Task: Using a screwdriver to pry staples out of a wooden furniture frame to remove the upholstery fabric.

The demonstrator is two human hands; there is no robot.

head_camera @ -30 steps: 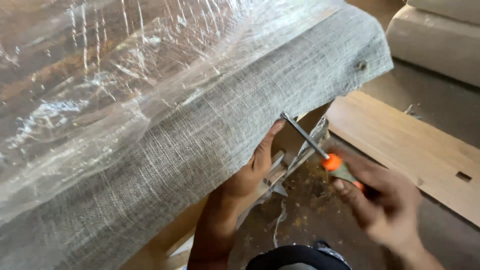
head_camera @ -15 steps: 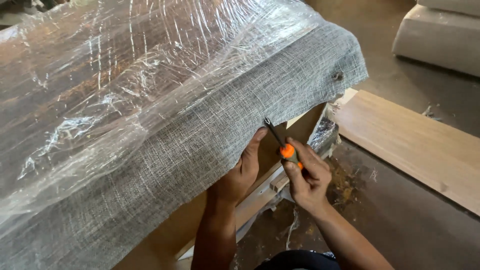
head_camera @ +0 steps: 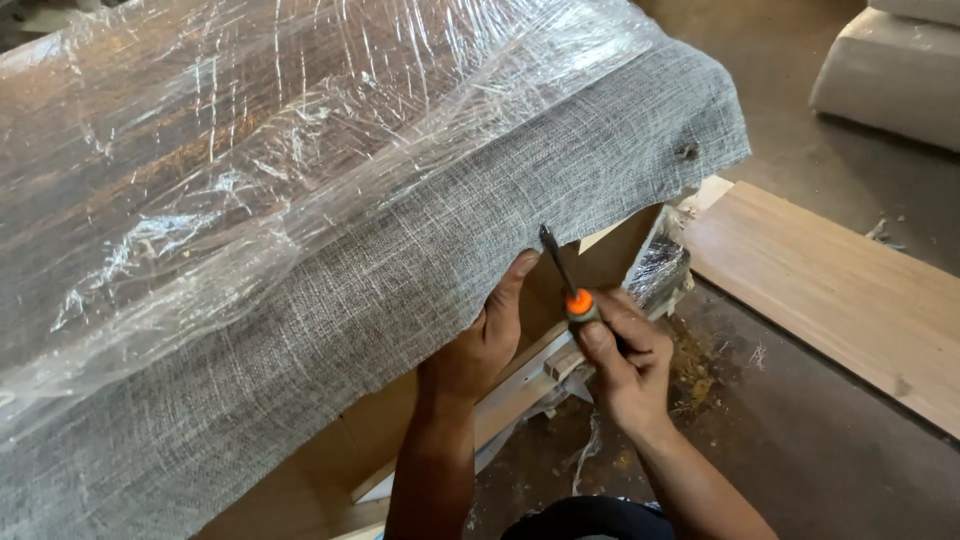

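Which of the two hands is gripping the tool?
The right hand: it is closed around the orange-collared screwdriver. The left hand holds no tool, only the grey fabric edge.

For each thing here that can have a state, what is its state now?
grey fabric: draped over the frame, lower edge loose
plastic wrap: wrinkled, covering the top
screwdriver: tip at the fabric edge
left hand: gripping the fabric edge
right hand: closed around the screwdriver
wooden board: flat on the floor
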